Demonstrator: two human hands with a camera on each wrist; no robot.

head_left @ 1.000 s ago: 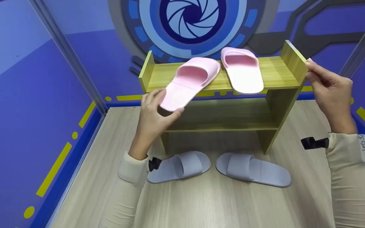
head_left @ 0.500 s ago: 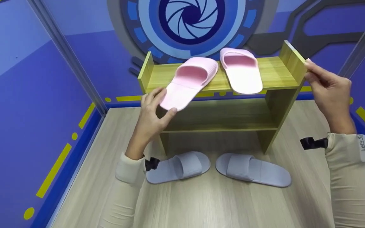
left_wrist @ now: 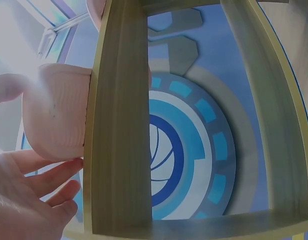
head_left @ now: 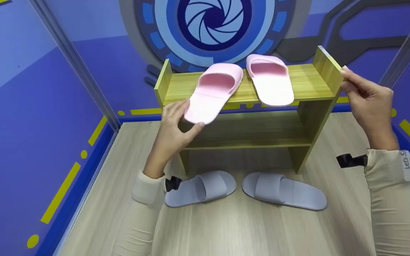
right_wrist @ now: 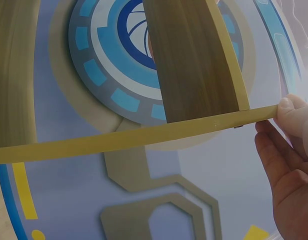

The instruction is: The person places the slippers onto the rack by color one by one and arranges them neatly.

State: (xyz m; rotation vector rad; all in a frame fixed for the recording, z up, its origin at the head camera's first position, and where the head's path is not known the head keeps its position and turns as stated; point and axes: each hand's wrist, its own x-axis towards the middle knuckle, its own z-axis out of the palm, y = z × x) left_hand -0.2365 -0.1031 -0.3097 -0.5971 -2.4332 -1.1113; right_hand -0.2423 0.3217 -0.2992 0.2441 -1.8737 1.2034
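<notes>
In the head view a pink slipper [head_left: 210, 97] lies slanted on the top shelf of a wooden shoe rack [head_left: 269, 145], its heel jutting over the front edge. My left hand [head_left: 174, 124] grips that heel, thumb at its end and fingers along its left side. The left wrist view shows the slipper's ribbed underside [left_wrist: 59, 112] from below. To its right sits a second pink slipper [head_left: 272, 81], heel likewise past the shelf edge. My right hand [head_left: 370, 103] pinches the front edge of the rack's right side panel [right_wrist: 214, 124] between thumb and fingers.
Two grey slippers lie on the wood-look floor before the rack, the left one [head_left: 208, 186] and the right one [head_left: 285, 191] with toes facing each other. A blue patterned wall [head_left: 94, 71] stands close behind, with more wall at both sides.
The left pink slipper has turned slightly, its heel shifting right and its toe left, with my left hand following the heel. The right hand keeps its pinch on the rack.
</notes>
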